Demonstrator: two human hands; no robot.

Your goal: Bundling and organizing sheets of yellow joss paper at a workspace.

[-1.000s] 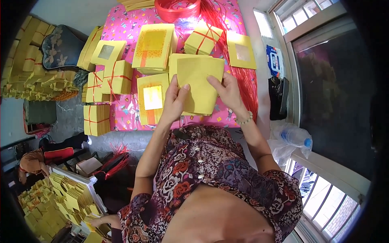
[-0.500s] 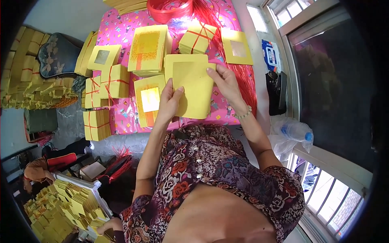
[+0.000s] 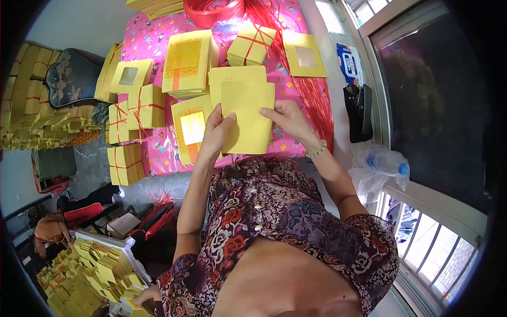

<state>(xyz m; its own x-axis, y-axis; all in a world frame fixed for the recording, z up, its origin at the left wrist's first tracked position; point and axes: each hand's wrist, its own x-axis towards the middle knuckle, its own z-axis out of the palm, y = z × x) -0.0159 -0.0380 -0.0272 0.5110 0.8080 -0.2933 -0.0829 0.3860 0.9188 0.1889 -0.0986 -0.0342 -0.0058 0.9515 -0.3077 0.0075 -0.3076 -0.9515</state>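
Observation:
Between my two hands is a folded sheet of yellow paper [image 3: 247,119], held upright over the near edge of the table. My left hand [image 3: 215,131] pinches its left side, thumb on the front. At the right edge my right hand [image 3: 289,117] grips it, thumb pressed on the face and fingers behind. Another yellow paper stack [image 3: 237,74] shows just behind the held sheet. To the left of my left hand lies a yellow sheet with a shiny gold square [image 3: 193,129]. Beyond it stands a thick stack of yellow paper with an orange-gold print [image 3: 185,61].
A pink patterned cloth [image 3: 158,158] covers the table. Bundles tied with red string [image 3: 148,105] sit at the left, another tied bundle [image 3: 252,45] farther back. Red plastic strands [image 3: 317,105] hang along the right side below a red coil [image 3: 214,13]. A co-worker's hand [image 3: 145,297] shows at lower left.
My right hand has slid down the right edge of the sheet from its upper corner. The sheet's top corner now stands free, and the whole view has shifted slightly.

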